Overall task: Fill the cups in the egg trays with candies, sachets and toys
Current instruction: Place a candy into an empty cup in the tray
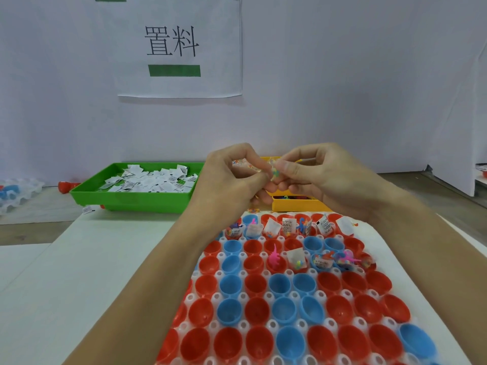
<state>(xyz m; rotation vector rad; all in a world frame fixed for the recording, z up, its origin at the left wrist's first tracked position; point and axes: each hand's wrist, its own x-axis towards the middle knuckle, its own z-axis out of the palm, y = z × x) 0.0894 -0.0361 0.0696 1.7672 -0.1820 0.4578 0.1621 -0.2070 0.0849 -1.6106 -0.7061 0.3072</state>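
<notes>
- Dozens of red and blue plastic half-shell cups (pixel 282 309) sit in the clear plastic egg tray (pixel 271 325) nearest the person, on the white table (pixel 105 272); the near rows hold nothing.
- Farther up the tray, part of a middle row is filled: a pink toy figure (pixel 274 256) stands in a red cup, and the cups to its right hold a white sachet and more bright toys.
- The row near the tray's far edge is largely filled, with printed white paper sachets (pixel 287 224) standing upright among small toys.
- Above that far edge, the left hand (pixel 232 177) and the right hand (pixel 319 175) meet in the air, fingers curled, both pinching a small clear-wrapped bundle of coloured candy or toy bits (pixel 274 171); exactly what it is cannot be told.
- The step in hand appears to be separating or readying one piece for a cup.
- The next move calls for carrying it down to an unfilled cup in the middle row, probably left of the pink figure, and letting go without knocking the neighbours.
- Behind the hands, a yellow plastic bin (pixel 297 205) holds small coloured toys.
- To its left, a green plastic tray (pixel 131 198) holds a heap of loose white sachets (pixel 150 179).
</notes>
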